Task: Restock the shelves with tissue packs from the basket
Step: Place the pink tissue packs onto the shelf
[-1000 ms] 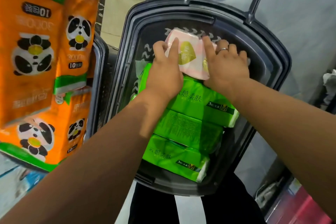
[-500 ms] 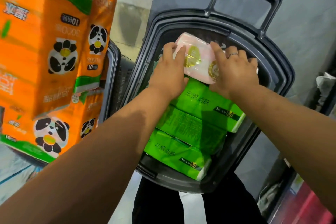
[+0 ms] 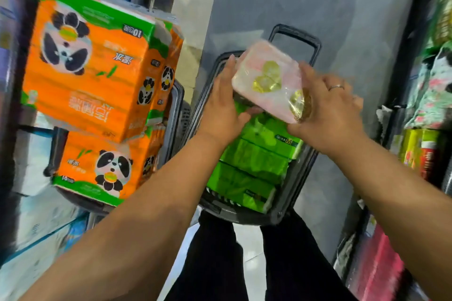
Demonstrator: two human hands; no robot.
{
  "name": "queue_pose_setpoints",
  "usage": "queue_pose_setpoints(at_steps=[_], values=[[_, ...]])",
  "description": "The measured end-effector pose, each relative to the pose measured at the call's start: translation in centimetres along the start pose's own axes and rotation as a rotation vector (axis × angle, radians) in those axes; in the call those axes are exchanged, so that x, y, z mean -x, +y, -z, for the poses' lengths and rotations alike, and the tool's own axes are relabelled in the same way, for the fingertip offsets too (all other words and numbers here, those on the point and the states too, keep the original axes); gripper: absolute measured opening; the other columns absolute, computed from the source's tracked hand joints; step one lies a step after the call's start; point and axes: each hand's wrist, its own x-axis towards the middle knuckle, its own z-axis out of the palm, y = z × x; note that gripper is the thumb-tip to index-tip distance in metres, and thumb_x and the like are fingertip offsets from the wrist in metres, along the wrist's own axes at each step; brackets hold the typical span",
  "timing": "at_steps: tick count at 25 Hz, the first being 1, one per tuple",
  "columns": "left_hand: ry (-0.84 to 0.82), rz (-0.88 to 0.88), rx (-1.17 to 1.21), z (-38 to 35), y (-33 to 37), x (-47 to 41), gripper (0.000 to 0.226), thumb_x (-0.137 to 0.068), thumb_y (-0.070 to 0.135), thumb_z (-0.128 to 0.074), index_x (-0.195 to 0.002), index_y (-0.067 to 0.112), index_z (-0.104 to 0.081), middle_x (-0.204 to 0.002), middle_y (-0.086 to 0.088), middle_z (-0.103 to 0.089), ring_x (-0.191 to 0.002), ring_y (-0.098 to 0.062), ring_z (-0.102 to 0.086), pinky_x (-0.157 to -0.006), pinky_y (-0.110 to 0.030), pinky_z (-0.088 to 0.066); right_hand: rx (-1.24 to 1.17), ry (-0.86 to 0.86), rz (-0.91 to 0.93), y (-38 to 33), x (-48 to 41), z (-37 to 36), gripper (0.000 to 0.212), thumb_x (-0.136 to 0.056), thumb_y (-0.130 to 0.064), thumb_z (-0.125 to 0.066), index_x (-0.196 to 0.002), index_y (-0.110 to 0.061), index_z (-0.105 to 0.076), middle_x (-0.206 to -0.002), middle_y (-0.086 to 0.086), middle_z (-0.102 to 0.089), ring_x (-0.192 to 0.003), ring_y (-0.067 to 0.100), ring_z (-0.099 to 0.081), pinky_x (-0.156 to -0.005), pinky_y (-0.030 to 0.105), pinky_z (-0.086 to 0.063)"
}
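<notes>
The pink plastic-wrapped tissue pack (image 3: 269,80), lately lying on the green tissue packs (image 3: 249,161), is now raised above the dark plastic basket (image 3: 244,218) at centre frame, clasped at both ends between the fingers (image 3: 228,68) of the left hand (image 3: 220,107) and the right hand (image 3: 327,110), so shelving is judged to be next.

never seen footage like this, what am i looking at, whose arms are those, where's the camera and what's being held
There is no machine here. A person wears one wide-angle camera on the head, looking down, so the two arms are their own. The left hand and right hand hold a pink tissue pack between them, one at each end, above a dark plastic basket in front of their legs. Green tissue packs lie stacked in that basket. To the left, orange panda-print packs sit in a second basket. Stocked shelves stand at the right edge. The picture is blurred, so small print is unreadable.
</notes>
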Motion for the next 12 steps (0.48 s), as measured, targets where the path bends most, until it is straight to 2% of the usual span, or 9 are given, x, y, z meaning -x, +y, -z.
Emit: queue_pose_setpoints(at_steps=[2, 3, 5, 7, 9, 10, 12], values=[[-0.038, 0.131, 0.175, 1.5, 1.8, 2.1, 0.110, -0.075, 0.026, -0.081, -0.153, 0.015, -0.004, -0.147, -0.004, -0.042, -0.128, -0.011, -0.044, -0.106, -0.026, -0.037, -0.220, 0.077, -0.054, -0.9, 2.7, 2.2, 0.099, -0.052, -0.045, -0.074, -0.142, -0.039, -0.032, -0.124, 0.006, -0.055, -0.112, 0.033, -0.051, -0.091, 0.049, -0.046], [-0.087, 0.172, 0.190, 2.1, 2.4, 3.2, 0.105, -0.076, 0.027, -0.080, -0.153, 0.015, -0.010, -0.143, -0.001, -0.044, -0.126, -0.008, -0.044, -0.105, -0.021, -0.036, -0.417, 0.110, -0.088, -1.2, 4.0, 3.2, 0.091, -0.050, -0.043, -0.074, -0.135, -0.037, -0.042, -0.116, 0.003, -0.061, -0.104, 0.028, -0.058, -0.086, 0.047, -0.051], [-0.166, 0.192, 0.113, 3.5, 3.6, 5.8, 0.087, -0.081, 0.026, -0.077, -0.149, 0.011, -0.025, -0.141, -0.009, -0.042, -0.129, -0.015, -0.041, -0.104, -0.016, -0.030, -0.788, 0.075, -0.158, -1.8, 7.2, 4.8, 0.082, -0.049, -0.031, -0.081, -0.126, -0.032, -0.053, -0.106, 0.000, -0.068, -0.092, 0.022, -0.066, -0.083, 0.044, -0.055], [-0.111, 0.143, 0.079, 5.6, 4.4, 8.0, 0.071, -0.083, 0.030, -0.072, -0.143, 0.010, -0.040, -0.133, -0.016, -0.043, -0.126, -0.026, -0.042, -0.106, -0.022, -0.032, -1.034, -0.011, -0.202, -2.4, 10.8, 5.6, 0.088, -0.048, -0.019, -0.087, -0.129, -0.029, -0.054, -0.111, 0.003, -0.070, -0.100, 0.027, -0.068, -0.088, 0.049, -0.055], [-0.017, 0.114, 0.120, 9.0, 5.2, 10.6, 0.058, -0.082, 0.034, -0.071, -0.133, 0.013, -0.052, -0.120, -0.005, -0.046, -0.119, -0.022, -0.048, -0.105, -0.031, -0.039, -1.211, -0.047, -0.225, -3.5, 15.0, 6.5, 0.092, -0.049, -0.011, -0.089, -0.132, -0.024, -0.052, -0.115, 0.010, -0.069, -0.104, 0.031, -0.067, -0.085, 0.051, -0.056], [0.003, 0.128, 0.132, 10.8, 5.5, 11.9, 0.056, -0.082, 0.034, -0.072, -0.130, 0.014, -0.054, -0.117, -0.001, -0.045, -0.118, -0.020, -0.048, -0.104, -0.033, -0.041, -1.299, -0.058, -0.242, -4.2, 17.1, 7.2, 0.088, -0.052, -0.005, -0.086, -0.131, -0.021, -0.052, -0.114, 0.011, -0.069, -0.100, 0.030, -0.069, -0.078, 0.046, -0.058], [0.009, 0.201, 0.114, 14.0, 5.3, 14.7, 0.067, -0.079, 0.043, -0.075, -0.135, 0.019, -0.048, -0.124, 0.001, -0.042, -0.122, -0.017, -0.045, -0.106, -0.032, -0.038, -1.432, -0.066, -0.264, -5.3, 21.2, 8.6, 0.072, -0.059, 0.000, -0.074, -0.126, -0.020, -0.055, -0.101, 0.005, -0.073, -0.086, 0.022, -0.073, -0.063, 0.033, -0.059]])
